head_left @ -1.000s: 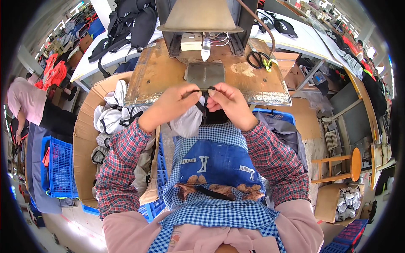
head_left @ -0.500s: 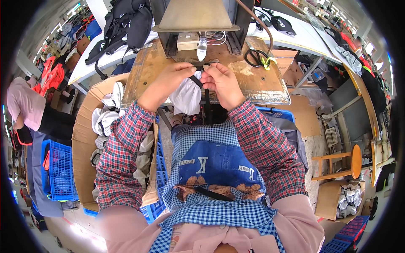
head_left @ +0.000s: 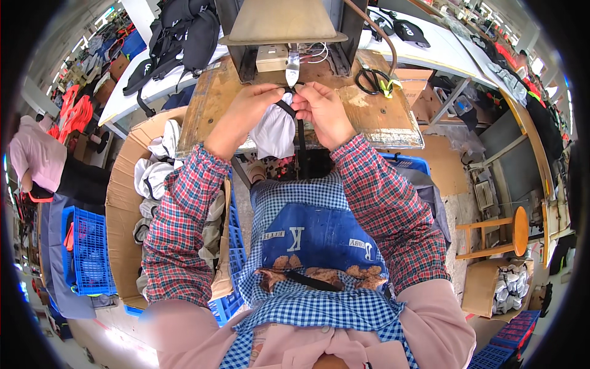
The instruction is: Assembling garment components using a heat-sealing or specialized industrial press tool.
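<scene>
A black strap (head_left: 284,107) is stretched between my two hands, right below the pale pointed tip (head_left: 292,74) of the machine. My left hand (head_left: 241,117) pinches its left part between thumb and fingers. On the other side my right hand (head_left: 326,114) pinches the strap close to the tip, fingers curled. A light grey cloth piece (head_left: 273,132) hangs from the strap over the front edge of the wooden worktop (head_left: 212,107). One strap end (head_left: 302,141) dangles straight down beside the cloth. The exact spot under the tip is partly hidden by my fingers.
Black-handled scissors (head_left: 369,81) lie right on the worktop. At left stands a cardboard box (head_left: 123,209) of grey cloth pieces, near a blue crate (head_left: 92,255). Black bags (head_left: 200,46) lie on the white table behind. A wooden stool (head_left: 519,230) and another person (head_left: 40,147) are farther off.
Both hands have moved slightly away from me, bringing the strap up to the machine's tip. The grey cloth has shifted with them. Both hands keep their pinch.
</scene>
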